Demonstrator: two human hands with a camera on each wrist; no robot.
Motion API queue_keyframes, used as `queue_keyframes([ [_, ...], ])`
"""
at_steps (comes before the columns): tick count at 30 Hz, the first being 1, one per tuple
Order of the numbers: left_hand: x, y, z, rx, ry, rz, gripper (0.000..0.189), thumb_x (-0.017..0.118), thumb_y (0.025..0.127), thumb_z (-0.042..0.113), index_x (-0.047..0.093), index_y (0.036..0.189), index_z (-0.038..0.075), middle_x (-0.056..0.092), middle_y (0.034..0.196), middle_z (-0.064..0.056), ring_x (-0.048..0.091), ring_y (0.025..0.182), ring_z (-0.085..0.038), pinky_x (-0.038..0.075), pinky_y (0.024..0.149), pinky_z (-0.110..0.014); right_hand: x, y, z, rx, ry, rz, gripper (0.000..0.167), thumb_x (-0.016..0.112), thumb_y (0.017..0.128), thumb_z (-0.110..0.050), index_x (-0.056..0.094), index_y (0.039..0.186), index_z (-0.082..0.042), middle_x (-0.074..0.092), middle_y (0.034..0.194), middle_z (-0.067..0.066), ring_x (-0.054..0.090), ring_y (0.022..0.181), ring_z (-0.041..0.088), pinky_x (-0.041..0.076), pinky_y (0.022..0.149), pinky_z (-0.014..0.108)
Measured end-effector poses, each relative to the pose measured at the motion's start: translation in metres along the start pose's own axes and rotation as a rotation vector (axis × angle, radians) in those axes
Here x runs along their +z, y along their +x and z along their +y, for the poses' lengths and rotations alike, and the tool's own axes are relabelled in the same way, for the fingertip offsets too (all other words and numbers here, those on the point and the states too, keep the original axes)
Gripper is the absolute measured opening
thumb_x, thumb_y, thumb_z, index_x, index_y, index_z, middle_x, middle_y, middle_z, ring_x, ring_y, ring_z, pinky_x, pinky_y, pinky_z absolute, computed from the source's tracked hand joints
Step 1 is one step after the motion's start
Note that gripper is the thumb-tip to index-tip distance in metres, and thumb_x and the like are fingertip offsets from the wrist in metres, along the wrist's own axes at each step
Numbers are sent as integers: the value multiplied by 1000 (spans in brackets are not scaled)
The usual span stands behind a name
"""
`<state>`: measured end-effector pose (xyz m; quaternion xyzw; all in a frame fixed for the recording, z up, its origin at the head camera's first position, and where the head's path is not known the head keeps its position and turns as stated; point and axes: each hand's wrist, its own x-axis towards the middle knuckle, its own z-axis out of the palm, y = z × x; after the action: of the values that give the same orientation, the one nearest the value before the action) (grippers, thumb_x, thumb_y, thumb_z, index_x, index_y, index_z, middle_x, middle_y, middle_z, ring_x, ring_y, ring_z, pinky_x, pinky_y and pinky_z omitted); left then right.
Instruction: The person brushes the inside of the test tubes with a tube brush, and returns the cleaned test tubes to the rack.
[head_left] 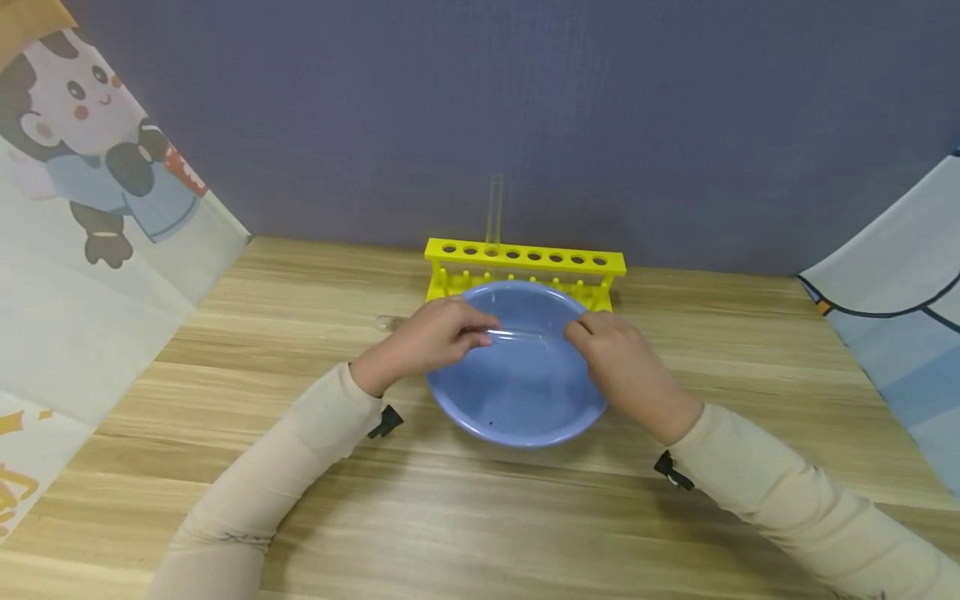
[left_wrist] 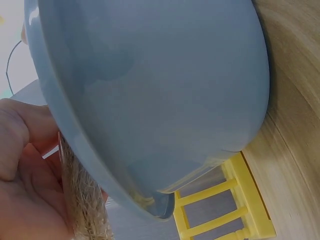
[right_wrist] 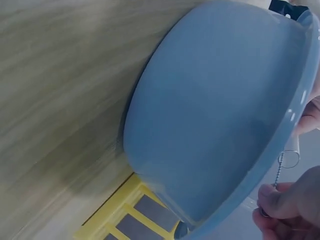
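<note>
Over the blue basin (head_left: pixel 517 383), my left hand (head_left: pixel 435 337) grips a clear glass test tube (head_left: pixel 517 335) lying nearly level. Its rounded end (head_left: pixel 385 322) sticks out left of the hand, its mouth faces right. Inside the tube, the left wrist view shows tan bristles of a test tube brush (left_wrist: pixel 86 200). From the tube's mouth (right_wrist: pixel 289 159) a twisted wire handle (right_wrist: pixel 278 172) comes out, and my right hand (head_left: pixel 626 362) pinches it above the basin's right rim. In the head view the wire is too thin to make out.
Behind the basin stands a yellow test tube rack (head_left: pixel 525 257), close to the dark back wall. One upright test tube (head_left: pixel 494 212) is in it, left of the middle. The wooden table (head_left: pixel 480 517) extends to both sides. Printed cloth panels flank it left and right.
</note>
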<state>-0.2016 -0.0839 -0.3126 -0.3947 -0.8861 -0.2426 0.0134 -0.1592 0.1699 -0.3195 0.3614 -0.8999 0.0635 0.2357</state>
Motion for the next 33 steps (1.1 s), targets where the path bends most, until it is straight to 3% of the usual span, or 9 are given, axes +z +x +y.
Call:
queue_keyframes([
  [4, 1, -1, 2, 2, 33, 18, 24, 66, 88, 11, 69, 111, 4, 71, 101, -8, 60, 92, -19, 48, 81, -33, -1, 0, -1, -1, -30, -4, 28, 61, 66, 23, 57, 83, 1, 56, 76, 14, 56, 69, 29, 48, 63, 39],
  [8, 4, 0, 5, 38, 134, 64, 24, 69, 86, 12, 70, 109, 4, 71, 99, -6, 61, 92, -20, 48, 84, -33, -2, 3, 1, 8, 1, -32, 26, 58, 67, 23, 55, 77, -1, 52, 69, 11, 54, 64, 27, 46, 60, 39],
  [12, 8, -1, 8, 82, 226, 133, 23, 72, 83, 10, 72, 106, 6, 72, 97, -4, 61, 89, -20, 48, 80, -31, -3, 4, 3, 36, 70, -81, 27, 60, 68, 22, 55, 74, -4, 52, 67, 7, 53, 62, 23, 46, 59, 39],
  [18, 14, -5, 10, 112, 279, 216, 22, 73, 81, 5, 73, 103, 8, 73, 95, -1, 57, 81, -18, 48, 67, -26, -4, 6, 8, 111, 202, -207, 29, 61, 66, 22, 56, 72, -6, 52, 67, 2, 50, 61, 18, 46, 55, 30],
  [26, 19, -6, 9, 175, 324, 299, 24, 75, 78, 2, 74, 101, 8, 73, 90, 1, 55, 77, -16, 47, 65, -23, -4, 6, 17, 162, 372, -285, 29, 55, 71, 20, 58, 69, -8, 56, 65, -2, 53, 63, 13, 47, 55, 25],
  [29, 20, -6, 10, 177, 326, 309, 23, 74, 78, 2, 74, 101, 8, 73, 90, 1, 55, 77, -16, 48, 64, -22, -6, 6, 18, 167, 344, -278, 27, 58, 72, 19, 58, 71, -7, 58, 67, 0, 55, 65, 15, 49, 57, 27],
  [33, 19, -5, 11, 142, 309, 293, 23, 74, 79, 5, 73, 102, 6, 73, 93, -2, 57, 78, -18, 49, 64, -25, -7, 5, 16, 124, 198, -224, 26, 63, 70, 19, 57, 77, -5, 58, 71, 6, 56, 66, 22, 50, 58, 33],
])
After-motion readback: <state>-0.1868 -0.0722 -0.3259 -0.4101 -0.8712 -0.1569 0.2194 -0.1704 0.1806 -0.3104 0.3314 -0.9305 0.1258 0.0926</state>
